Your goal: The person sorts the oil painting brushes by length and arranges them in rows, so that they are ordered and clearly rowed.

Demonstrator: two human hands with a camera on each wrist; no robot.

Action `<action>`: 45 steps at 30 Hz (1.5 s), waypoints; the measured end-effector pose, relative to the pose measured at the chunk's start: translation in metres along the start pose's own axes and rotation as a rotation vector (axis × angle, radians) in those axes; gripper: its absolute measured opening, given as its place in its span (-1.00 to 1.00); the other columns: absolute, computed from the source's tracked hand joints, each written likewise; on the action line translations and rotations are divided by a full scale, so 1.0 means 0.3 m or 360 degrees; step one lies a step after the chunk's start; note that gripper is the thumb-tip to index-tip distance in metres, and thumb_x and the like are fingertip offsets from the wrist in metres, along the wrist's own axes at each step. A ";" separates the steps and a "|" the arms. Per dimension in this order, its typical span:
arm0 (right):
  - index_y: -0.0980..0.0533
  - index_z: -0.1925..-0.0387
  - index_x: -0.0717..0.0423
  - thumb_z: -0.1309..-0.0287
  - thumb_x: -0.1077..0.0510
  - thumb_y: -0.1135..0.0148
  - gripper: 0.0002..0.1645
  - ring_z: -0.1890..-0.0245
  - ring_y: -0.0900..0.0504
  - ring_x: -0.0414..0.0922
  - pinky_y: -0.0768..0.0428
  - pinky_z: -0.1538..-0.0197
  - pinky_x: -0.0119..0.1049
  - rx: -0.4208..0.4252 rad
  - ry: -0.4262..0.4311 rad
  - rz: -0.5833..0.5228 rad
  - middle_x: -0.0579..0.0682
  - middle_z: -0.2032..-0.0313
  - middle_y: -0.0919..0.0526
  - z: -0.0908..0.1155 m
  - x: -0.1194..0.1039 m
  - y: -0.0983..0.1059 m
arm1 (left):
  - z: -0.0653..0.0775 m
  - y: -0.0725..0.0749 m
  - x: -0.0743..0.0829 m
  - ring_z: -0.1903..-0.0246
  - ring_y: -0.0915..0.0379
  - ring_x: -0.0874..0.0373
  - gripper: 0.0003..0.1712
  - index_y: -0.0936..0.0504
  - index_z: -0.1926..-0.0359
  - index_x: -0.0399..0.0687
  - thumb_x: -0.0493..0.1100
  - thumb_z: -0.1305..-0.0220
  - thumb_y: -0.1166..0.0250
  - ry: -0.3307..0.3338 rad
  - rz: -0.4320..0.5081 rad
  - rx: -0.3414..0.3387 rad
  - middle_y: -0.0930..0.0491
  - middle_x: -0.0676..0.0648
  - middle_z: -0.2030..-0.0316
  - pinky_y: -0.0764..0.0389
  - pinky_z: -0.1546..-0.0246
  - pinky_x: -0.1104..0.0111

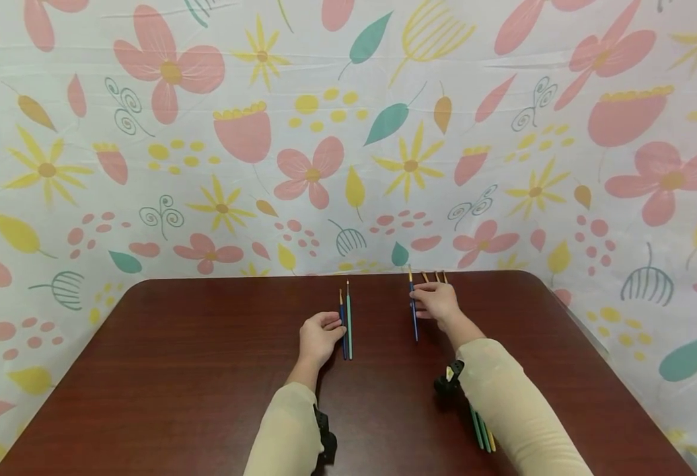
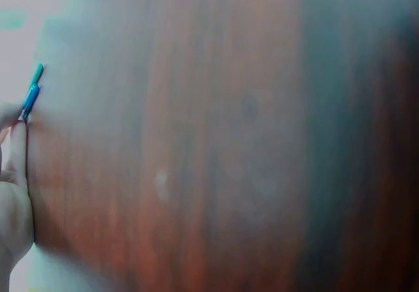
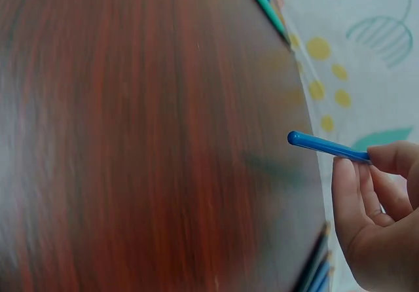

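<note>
My left hand (image 1: pixel 320 338) pinches a blue paintbrush (image 1: pixel 341 304) near the middle of the table. Just to its right, a teal paintbrush (image 1: pixel 349 324) lies parallel to it. Between thumb and fingertips, my right hand (image 1: pixel 440 303) holds another blue paintbrush (image 1: pixel 415 324); in the right wrist view its rounded handle end (image 3: pixel 314 143) points out over the table. Several paintbrushes (image 3: pixel 321 269) lie beyond and to the right of that hand, with only their tips showing in the head view. The left wrist view catches the blue handle (image 2: pixel 31 99) at its left edge.
Under the right forearm, green and yellow brush handles (image 1: pixel 481 430) lie partly hidden by the sleeve. The dark wooden table (image 1: pixel 205 370) ends at a flower-patterned cloth (image 1: pixel 312 173) hanging behind it. A black wrist camera (image 1: pixel 448 380) sits on the right sleeve.
</note>
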State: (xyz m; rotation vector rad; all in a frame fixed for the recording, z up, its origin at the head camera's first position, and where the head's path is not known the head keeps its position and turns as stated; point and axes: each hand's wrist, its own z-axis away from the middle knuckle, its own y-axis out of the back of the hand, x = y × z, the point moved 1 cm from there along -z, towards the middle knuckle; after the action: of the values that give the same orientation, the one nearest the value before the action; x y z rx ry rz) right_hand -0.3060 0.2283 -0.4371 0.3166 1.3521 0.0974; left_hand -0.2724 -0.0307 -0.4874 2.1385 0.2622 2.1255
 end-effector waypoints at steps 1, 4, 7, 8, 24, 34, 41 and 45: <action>-0.44 -0.14 0.33 -0.25 0.19 -0.13 -0.54 0.44 -0.62 -0.25 -0.71 0.34 -0.28 0.0010 -0.0002 -0.0006 0.11 0.20 -0.63 -0.003 0.002 0.013 | 0.000 0.001 0.000 0.04 -0.62 -0.01 -0.64 -0.61 0.03 -0.29 -0.34 -0.11 -0.34 0.0002 -0.0001 0.0000 -0.65 -0.24 0.07 -0.65 0.06 0.27; -0.42 -0.17 0.33 -0.26 0.19 -0.12 -0.51 0.46 -0.61 -0.27 -0.71 0.35 -0.33 0.0033 -0.0010 -0.0019 0.03 0.24 -0.60 -0.010 0.008 0.056 | 0.001 0.004 0.000 0.04 -0.61 -0.01 -0.64 -0.60 0.02 -0.29 -0.35 -0.11 -0.34 -0.0002 0.0003 -0.0005 -0.64 -0.25 0.06 -0.65 0.06 0.26; -0.38 -0.21 0.32 -0.28 0.18 -0.09 -0.49 0.45 -0.60 -0.29 -0.70 0.34 -0.36 0.0050 -0.0021 -0.0017 0.00 0.23 -0.58 -0.016 0.017 0.098 | 0.000 0.004 -0.001 0.04 -0.61 -0.01 -0.64 -0.60 0.02 -0.29 -0.35 -0.11 -0.34 -0.0004 0.0010 -0.0004 -0.64 -0.25 0.06 -0.65 0.07 0.27; -0.37 -0.22 0.32 -0.29 0.17 -0.08 -0.48 0.45 -0.60 -0.30 -0.70 0.33 -0.37 0.0051 -0.0025 -0.0016 -0.01 0.23 -0.57 -0.020 0.022 0.112 | 0.000 0.005 -0.001 0.04 -0.62 -0.01 -0.64 -0.61 0.02 -0.28 -0.34 -0.11 -0.34 0.0000 0.0012 -0.0002 -0.64 -0.25 0.06 -0.65 0.07 0.27; -0.38 -0.24 0.28 -0.32 0.14 -0.05 -0.49 0.36 -0.62 -0.25 -0.70 0.31 -0.37 0.0268 -0.0126 0.0018 0.27 -0.24 -0.35 -0.078 0.062 0.238 | -0.004 0.008 -0.011 0.03 -0.61 -0.01 -0.64 -0.61 0.01 -0.26 -0.34 -0.12 -0.34 0.0010 0.0008 -0.0015 -0.64 -0.23 0.06 -0.65 0.08 0.28; -0.44 -0.17 0.29 -0.30 0.16 -0.07 -0.54 0.37 -0.57 -0.25 -0.68 0.35 -0.38 0.0372 -0.0145 0.0041 0.23 -0.10 -0.48 -0.111 0.084 0.266 | -0.005 0.008 -0.009 0.03 -0.61 0.00 -0.63 -0.60 0.01 -0.26 -0.34 -0.12 -0.34 0.0012 0.0006 -0.0017 -0.63 -0.23 0.05 -0.65 0.08 0.28; -0.41 -0.21 0.28 -0.34 0.14 -0.02 -0.52 0.39 -0.58 -0.30 -0.69 0.31 -0.38 0.0328 -0.0162 0.0087 0.19 -0.08 -0.48 -0.117 0.098 0.263 | -0.006 0.006 -0.014 0.01 -0.60 0.02 -0.63 -0.60 0.00 -0.22 -0.32 -0.13 -0.34 0.0029 0.0004 -0.0024 -0.63 -0.21 0.03 -0.65 0.08 0.30; -0.42 -0.19 0.31 -0.31 0.16 -0.06 -0.52 0.42 -0.58 -0.32 -0.69 0.33 -0.37 0.0333 -0.0162 0.0067 0.16 0.00 -0.54 -0.127 0.108 0.257 | -0.005 0.007 -0.010 0.02 -0.61 0.01 -0.63 -0.61 0.01 -0.24 -0.33 -0.12 -0.34 0.0015 -0.0010 -0.0012 -0.63 -0.22 0.04 -0.66 0.08 0.29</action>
State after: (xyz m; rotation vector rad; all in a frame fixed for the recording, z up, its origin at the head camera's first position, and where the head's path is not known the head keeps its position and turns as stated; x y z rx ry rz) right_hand -0.3270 0.3165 -0.4530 0.5197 1.2570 -0.0255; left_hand -0.2739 -0.0333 -0.4900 2.1212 0.2613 2.1301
